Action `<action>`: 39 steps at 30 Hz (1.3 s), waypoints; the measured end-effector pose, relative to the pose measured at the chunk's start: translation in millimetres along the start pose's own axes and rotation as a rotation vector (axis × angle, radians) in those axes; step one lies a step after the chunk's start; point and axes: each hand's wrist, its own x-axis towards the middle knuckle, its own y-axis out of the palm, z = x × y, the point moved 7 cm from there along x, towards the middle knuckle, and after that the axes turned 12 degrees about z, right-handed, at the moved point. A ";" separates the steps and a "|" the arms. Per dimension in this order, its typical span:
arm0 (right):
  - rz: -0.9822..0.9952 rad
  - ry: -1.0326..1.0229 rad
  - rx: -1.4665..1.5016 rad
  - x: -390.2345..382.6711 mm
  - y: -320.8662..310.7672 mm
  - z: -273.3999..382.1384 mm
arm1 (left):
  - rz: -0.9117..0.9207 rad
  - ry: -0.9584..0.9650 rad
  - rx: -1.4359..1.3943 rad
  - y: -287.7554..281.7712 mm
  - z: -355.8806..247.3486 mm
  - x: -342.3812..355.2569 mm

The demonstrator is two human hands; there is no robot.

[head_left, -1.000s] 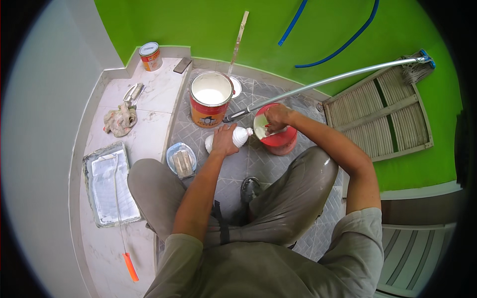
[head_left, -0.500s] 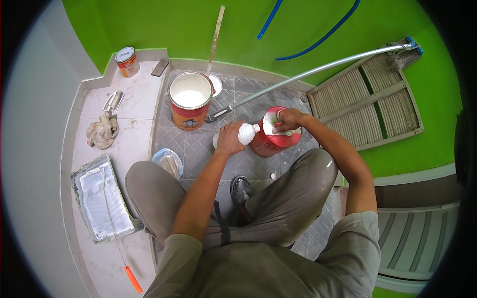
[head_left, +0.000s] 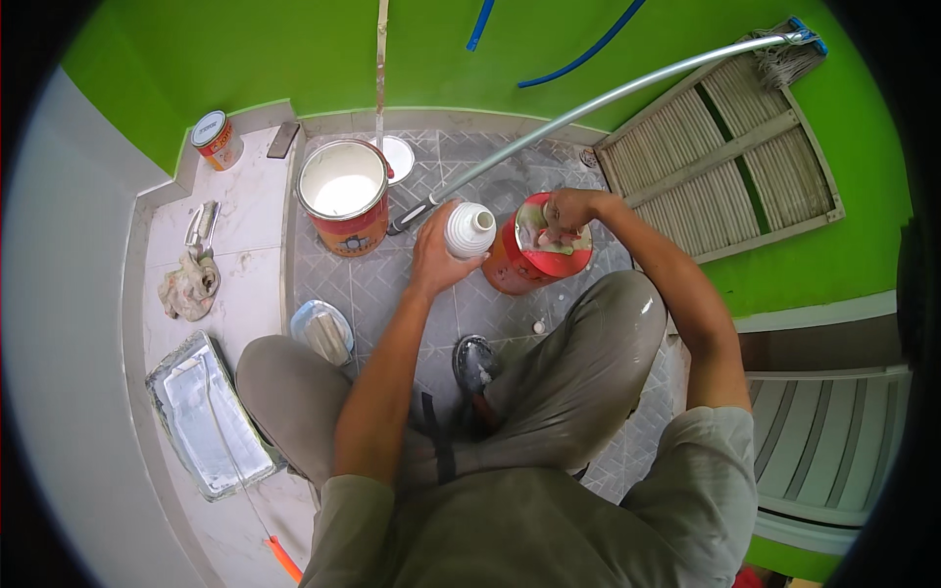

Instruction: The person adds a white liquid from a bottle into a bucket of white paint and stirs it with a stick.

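Note:
A white ribbed plastic bottle (head_left: 469, 233) is in my left hand (head_left: 437, 257), its open mouth tipped up and toward the right. My fingers wrap round its side. My right hand (head_left: 570, 212) reaches over the top of a red can (head_left: 517, 267), with curled fingers low over its lid. What the fingers pinch, if anything, is too small to make out. Part of the can's top looks pale and shiny. Left of the bottle stands a large open paint bucket (head_left: 345, 208) with white paint inside. A small white cap (head_left: 538, 326) lies on the floor below the red can.
A mop pole (head_left: 549, 129) slants from the bucket to a louvered wooden panel (head_left: 716, 162) against the green wall. On the left ledge are a paint tray with a roller (head_left: 211, 412), a rag (head_left: 189, 287) and a small can (head_left: 218, 143). A blue-rimmed dish (head_left: 321, 331) sits beside my left knee.
My left hand has turned the bottle from lying sideways to more upright, its mouth now facing up. The right hand stays over the red can, its fingers drawn in. The view has shifted slightly.

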 end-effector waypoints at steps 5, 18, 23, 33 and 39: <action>-0.633 -0.142 0.341 -58.8 -12.9 -23.3 | -0.100 0.133 0.068 -32.1 -26.5 -2.6; -0.904 0.370 1.006 76.4 427.6 -94.1 | -0.327 0.344 0.100 -108.6 -93.4 29.2; -0.886 0.507 0.913 67.9 371.9 -31.1 | -0.242 0.433 0.377 -165.6 -138.9 61.9; -0.910 0.535 0.788 76.1 368.8 -44.3 | -0.133 0.330 0.311 -202.1 -161.2 27.1; -1.289 0.134 1.114 -27.4 272.7 -2.1 | -0.127 0.140 0.312 -193.3 -147.5 20.5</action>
